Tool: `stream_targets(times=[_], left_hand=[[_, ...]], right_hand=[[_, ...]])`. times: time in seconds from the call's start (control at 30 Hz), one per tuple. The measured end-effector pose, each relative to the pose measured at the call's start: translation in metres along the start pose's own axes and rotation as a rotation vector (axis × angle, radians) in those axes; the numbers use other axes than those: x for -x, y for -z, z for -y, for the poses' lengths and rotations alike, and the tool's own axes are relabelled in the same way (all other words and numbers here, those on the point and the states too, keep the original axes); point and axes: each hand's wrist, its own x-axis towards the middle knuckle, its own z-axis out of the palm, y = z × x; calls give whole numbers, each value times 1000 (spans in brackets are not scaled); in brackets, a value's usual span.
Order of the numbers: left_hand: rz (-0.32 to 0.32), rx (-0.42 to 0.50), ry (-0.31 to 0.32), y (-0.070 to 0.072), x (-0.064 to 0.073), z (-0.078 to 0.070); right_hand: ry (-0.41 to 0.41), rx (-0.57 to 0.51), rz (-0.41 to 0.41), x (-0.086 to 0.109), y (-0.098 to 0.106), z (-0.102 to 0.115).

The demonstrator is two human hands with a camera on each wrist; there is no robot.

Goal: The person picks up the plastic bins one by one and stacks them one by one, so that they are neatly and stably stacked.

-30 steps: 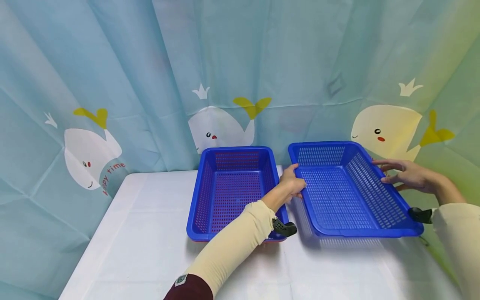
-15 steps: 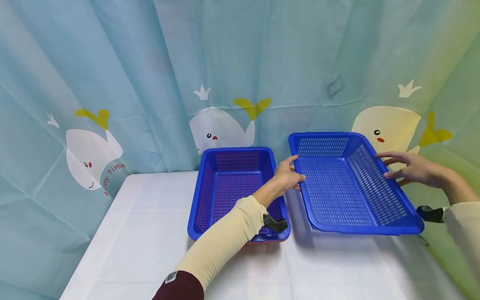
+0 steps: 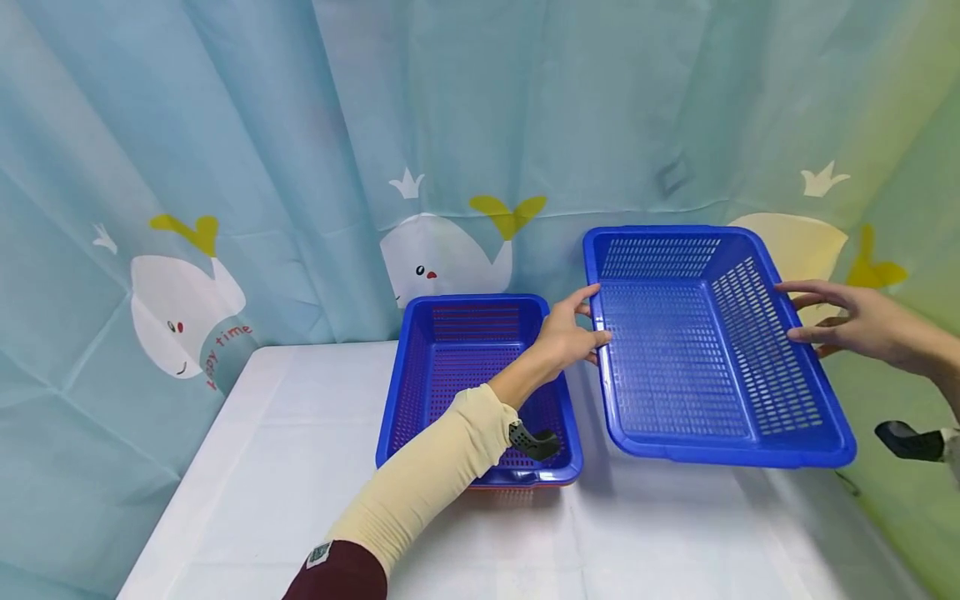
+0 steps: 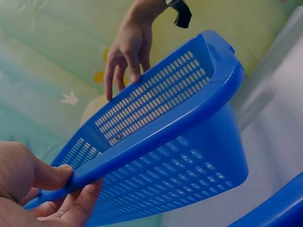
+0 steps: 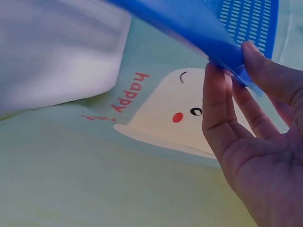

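A blue plastic basket (image 3: 667,358) with slotted walls hangs tilted above the right part of the table, its inside facing the head camera. My left hand (image 3: 566,333) pinches its left rim, thumb on top and fingers beneath, as the left wrist view shows closely. On the opposite rim, my right hand (image 3: 855,321) grips with thumb and fingertips; in the right wrist view the thumb and fingers of that hand (image 5: 255,113) close on the rim's edge. Left of it, a second blue basket (image 3: 405,392) stands on the table, partly covered by my left forearm.
Under the standing basket a red-orange rim (image 3: 517,488) peeks out. The white-covered table (image 3: 300,467) ends at a light blue curtain (image 3: 300,167) with whale prints, which turns green on the right.
Both hands have raised the blue basket, and its far side has tipped up toward the head camera. The left forearm has drawn back a little; the standing basket has stayed put.
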Motion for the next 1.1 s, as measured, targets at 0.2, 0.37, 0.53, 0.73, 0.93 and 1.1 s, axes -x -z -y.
stream_targets(times=[0.2, 0.37, 0.53, 0.73, 0.93, 1.1], left_hand=[[39, -11, -21, -1, 5, -14], [64, -23, -39, 2, 8, -18], [104, 4, -46, 11, 11, -22], [143, 39, -56, 30, 20, -33], [172, 40, -68, 58, 34, -47], [202, 73, -76, 84, 45, -56]], right_hand=[[-2, 20, -51, 14, 6, 3], [5, 17, -59, 19, 7, 5], [11, 2, -72, 20, 10, 10], [24, -29, -124, 21, 13, 24], [67, -57, -159, 23, 13, 49], [65, -14, -108, 23, 11, 77]])
